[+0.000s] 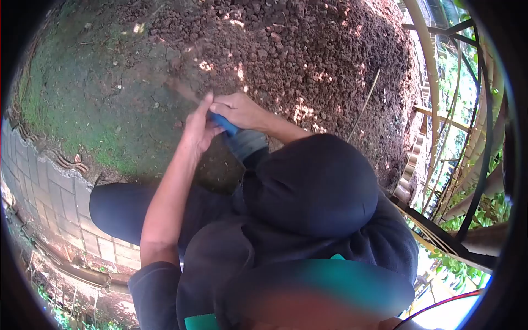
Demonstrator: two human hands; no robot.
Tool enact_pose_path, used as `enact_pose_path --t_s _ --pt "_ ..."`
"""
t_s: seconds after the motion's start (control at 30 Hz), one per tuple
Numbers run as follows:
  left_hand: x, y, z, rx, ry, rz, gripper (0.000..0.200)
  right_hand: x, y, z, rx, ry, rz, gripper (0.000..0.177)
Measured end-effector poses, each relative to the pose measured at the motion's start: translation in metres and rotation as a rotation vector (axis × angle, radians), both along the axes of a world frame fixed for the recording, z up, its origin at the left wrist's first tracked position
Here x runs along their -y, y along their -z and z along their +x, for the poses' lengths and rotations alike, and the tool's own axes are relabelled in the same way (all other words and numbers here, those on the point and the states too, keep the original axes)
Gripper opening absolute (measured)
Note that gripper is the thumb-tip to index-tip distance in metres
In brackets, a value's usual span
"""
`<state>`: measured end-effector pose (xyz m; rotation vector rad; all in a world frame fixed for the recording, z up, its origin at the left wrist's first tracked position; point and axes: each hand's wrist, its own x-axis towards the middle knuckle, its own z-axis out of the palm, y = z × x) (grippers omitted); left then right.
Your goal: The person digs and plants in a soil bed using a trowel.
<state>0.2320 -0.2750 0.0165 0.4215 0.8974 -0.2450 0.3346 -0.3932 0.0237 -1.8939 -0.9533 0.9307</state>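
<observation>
A blue handle (225, 124) sits between my two hands, just in front of my shoe. My left hand (197, 127) is closed on it from the left, with the thumb pointing up. From the right, my right hand (240, 110) wraps round its upper part, and the two hands nearly touch. A blurred brownish shape (184, 89), perhaps the tool's blade, stretches from the hands toward the upper left, low over the soil (148, 104). Its tip is too smeared to make out.
Loose reddish clods (275, 49) cover the upper middle and right. A thin stick (366, 103) lies on them. Green moss (113, 157) and a brick path (60, 190) are at the left. Corrugated edging (412, 162) and poles line the right. My bent knees are close to my hands.
</observation>
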Motion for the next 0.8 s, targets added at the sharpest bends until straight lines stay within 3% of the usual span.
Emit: enact_pose_path --t_s 0.03,0.07,0.1,0.13,0.2,0.27,0.33,0.37,0.47,0.5,0.53,0.6,0.7,0.8 --pt "0.004 0.01 -0.008 -0.037 -0.116 -0.016 0.034 -0.005 -0.01 0.022 -0.087 0.085 -0.249 0.025" --pt "-0.001 0.005 -0.013 -0.117 -0.066 0.029 0.031 -0.004 -0.024 0.053 -0.173 0.171 -0.499 0.025" --pt "-0.005 -0.002 -0.017 -0.199 -0.018 0.072 0.028 0.009 -0.006 0.095 0.596 -0.053 -0.256 0.028" --pt "-0.009 -0.008 -0.02 -0.287 0.033 0.108 0.024 0.011 -0.005 0.13 0.221 0.522 -0.345 0.023" --pt "-0.02 -0.016 -0.027 -0.236 -0.017 0.032 0.021 0.033 0.014 0.198 1.212 0.469 -0.525 0.025" --pt "-0.035 -0.036 -0.029 -0.219 -0.05 -0.095 0.02 0.048 0.03 0.228 1.153 0.388 -0.449 0.025" --pt "-0.054 -0.052 -0.032 -0.212 -0.025 -0.247 0.022 0.042 0.035 0.229 0.936 0.219 -0.565 0.026" --pt "-0.06 -0.061 -0.035 -0.21 -0.032 -0.187 0.022 0.039 0.036 0.227 0.821 0.132 -0.623 0.028" --pt "-0.069 -0.072 -0.051 -0.237 -0.032 -0.002 0.024 0.032 0.015 0.218 -0.02 0.609 -0.203 0.029" --pt "-0.074 -0.071 -0.054 -0.256 -0.018 0.067 0.024 0.031 0.003 0.219 0.023 0.667 -0.203 0.027" --pt "-0.08 -0.068 -0.056 -0.267 -0.002 0.139 0.024 0.028 -0.011 0.222 0.194 0.587 -0.397 0.022" --pt "-0.083 -0.056 -0.053 -0.273 0.011 0.173 0.024 0.04 0.026 0.264 0.754 0.328 -0.578 0.02" --pt "-0.081 -0.048 -0.034 -0.243 -0.006 0.151 0.024 0.007 0.037 0.291 1.059 0.455 -0.407 0.026" --pt "-0.075 -0.039 -0.027 -0.22 0.078 0.154 0.025 -0.026 0.049 0.306 1.137 0.379 -0.47 0.021"
